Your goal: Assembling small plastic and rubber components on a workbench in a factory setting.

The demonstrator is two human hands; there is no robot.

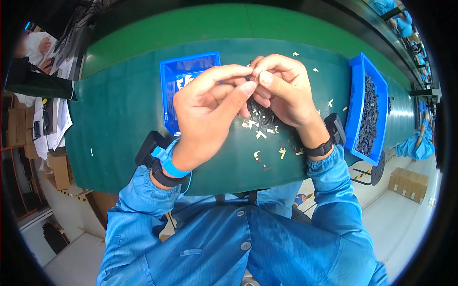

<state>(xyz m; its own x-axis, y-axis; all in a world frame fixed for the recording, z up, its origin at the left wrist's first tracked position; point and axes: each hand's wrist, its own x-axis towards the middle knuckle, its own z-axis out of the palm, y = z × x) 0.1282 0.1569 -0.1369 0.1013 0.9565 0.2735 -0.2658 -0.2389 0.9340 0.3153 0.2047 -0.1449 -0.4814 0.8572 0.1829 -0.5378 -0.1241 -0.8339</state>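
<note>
My left hand [210, 107] and my right hand [284, 90] meet above a dark green table [119, 114], fingertips pinched together on a small dark part [251, 76] that is mostly hidden by the fingers. Under the hands lies a scatter of small dark and pale pieces [260, 131]. A blue wrist strap [168, 163] sits on my left wrist, a black band [318, 148] on my right.
A blue bin [174, 71] stands behind my left hand. Another blue bin [355, 105] full of small dark parts stands at the right. Cardboard boxes [410, 183] rest on the floor at the right. Other people in blue sit at the far right.
</note>
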